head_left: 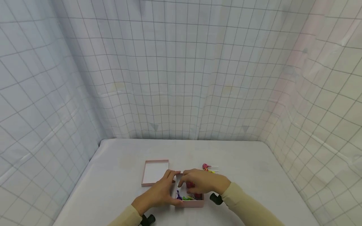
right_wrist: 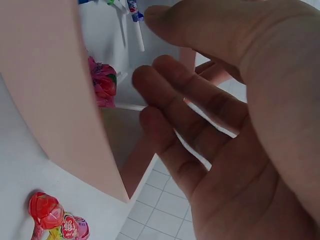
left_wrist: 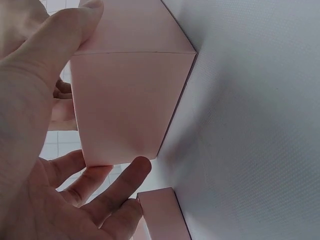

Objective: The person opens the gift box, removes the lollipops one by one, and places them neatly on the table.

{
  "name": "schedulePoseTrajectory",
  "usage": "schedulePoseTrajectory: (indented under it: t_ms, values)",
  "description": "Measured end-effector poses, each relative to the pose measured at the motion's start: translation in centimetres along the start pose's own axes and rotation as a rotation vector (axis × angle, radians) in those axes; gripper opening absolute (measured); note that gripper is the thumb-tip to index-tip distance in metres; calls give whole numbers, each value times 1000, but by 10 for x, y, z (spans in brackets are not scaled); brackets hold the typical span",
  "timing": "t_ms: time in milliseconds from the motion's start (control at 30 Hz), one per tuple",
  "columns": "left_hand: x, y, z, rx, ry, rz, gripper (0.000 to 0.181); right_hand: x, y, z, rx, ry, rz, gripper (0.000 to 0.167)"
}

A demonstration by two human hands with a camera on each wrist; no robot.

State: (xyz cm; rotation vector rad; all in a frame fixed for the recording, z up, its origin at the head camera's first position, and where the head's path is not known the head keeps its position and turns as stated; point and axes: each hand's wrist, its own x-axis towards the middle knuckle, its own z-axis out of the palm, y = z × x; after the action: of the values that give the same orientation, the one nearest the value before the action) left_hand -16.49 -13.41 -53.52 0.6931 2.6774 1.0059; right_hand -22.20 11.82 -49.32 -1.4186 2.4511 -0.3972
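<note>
My left hand point(head_left: 158, 192) steadies an open pink box point(head_left: 192, 204), its thumb on the near wall and fingers around the far side. In the left wrist view, the same box point(left_wrist: 127, 105) fills the space between thumb and fingers. Over the box's opening reaches my right hand point(head_left: 199, 181), fingers bent loosely and apart from the thumb, with nothing visible between them. Inside lie several wrapped lollipops: a purple one point(head_left: 179, 197), a green one point(head_left: 186, 198) and a red-pink one point(right_wrist: 104, 84). A blue-wrapped lollipop point(right_wrist: 134, 11) is close to the right thumb.
Left of the box and farther back lies a shallow pink-edged lid point(head_left: 143, 174), white inside. Beyond the right hand, a red lollipop point(head_left: 205, 166) and a yellow-wrapped one point(head_left: 209, 170) rest on the white table point(head_left: 243, 163). Grid-patterned white curtains point(head_left: 181, 78) enclose the table.
</note>
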Motion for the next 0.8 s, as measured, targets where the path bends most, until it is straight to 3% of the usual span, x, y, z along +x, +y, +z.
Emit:
schedulePoseTrajectory:
  t_ms: [567,800]
  values:
    - [-1,-6,3,-10,13,36,119,8,8,3,-61,-17,33,26]
    - [-1,-2,4,-4,4,-9,121,8,5,5,-76,-36,63,26]
